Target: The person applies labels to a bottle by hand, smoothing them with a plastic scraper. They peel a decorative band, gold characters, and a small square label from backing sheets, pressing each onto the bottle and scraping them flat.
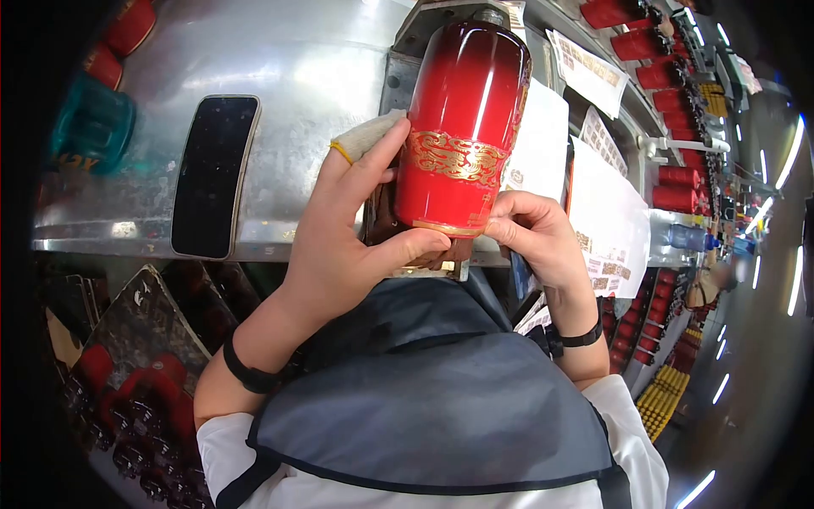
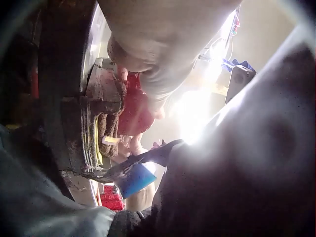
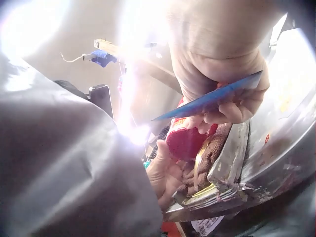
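Observation:
A glossy red bottle [image 1: 462, 93], dark at its shoulder and with a gold patterned band [image 1: 458, 159], lies with its base toward the person. My left hand [image 1: 326, 233] holds its left side, thumb along the base and a pale cloth cover [image 1: 369, 138] on one finger. At the lower right edge of the base, my right hand [image 1: 543, 237] touches the bottle with thumb and forefinger. A flat blue scraper-like blade [image 3: 212, 101] is tucked in the right hand's curled fingers. Brown cloth [image 3: 212, 150] lies beneath the bottle.
A phone [image 1: 216, 176] lies on the metal table [image 1: 297, 51] at left, near a teal container [image 1: 91, 123]. Printed decal sheets [image 1: 606, 229] lie on the right. Red bottles [image 1: 676, 188] line the far right; more stand at the lower left.

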Demonstrator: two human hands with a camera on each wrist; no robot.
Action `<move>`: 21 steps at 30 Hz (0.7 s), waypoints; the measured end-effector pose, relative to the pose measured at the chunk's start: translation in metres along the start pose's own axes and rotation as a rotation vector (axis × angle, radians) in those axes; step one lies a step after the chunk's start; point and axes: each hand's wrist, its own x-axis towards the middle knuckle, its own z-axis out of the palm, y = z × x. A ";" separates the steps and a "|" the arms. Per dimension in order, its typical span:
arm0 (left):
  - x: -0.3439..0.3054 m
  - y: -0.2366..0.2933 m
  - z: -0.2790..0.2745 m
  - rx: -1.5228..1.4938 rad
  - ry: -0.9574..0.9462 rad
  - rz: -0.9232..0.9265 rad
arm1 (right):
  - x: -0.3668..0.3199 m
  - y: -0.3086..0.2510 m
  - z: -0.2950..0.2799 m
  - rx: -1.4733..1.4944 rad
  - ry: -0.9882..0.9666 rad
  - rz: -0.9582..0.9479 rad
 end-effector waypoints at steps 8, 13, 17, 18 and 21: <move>-0.002 -0.002 -0.002 -0.098 -0.045 -0.020 | 0.000 -0.002 0.001 0.004 0.003 -0.003; -0.005 -0.003 -0.003 -0.207 -0.045 -0.046 | -0.001 -0.002 0.001 -0.015 0.007 -0.015; -0.007 -0.006 0.003 -0.237 0.029 -0.032 | -0.005 -0.005 0.002 -0.054 0.030 -0.037; -0.006 -0.006 0.004 -0.238 0.030 -0.031 | -0.007 -0.006 0.002 -0.056 0.030 -0.037; -0.006 -0.006 0.009 -0.142 0.051 -0.012 | -0.018 -0.012 -0.001 -0.025 0.032 -0.042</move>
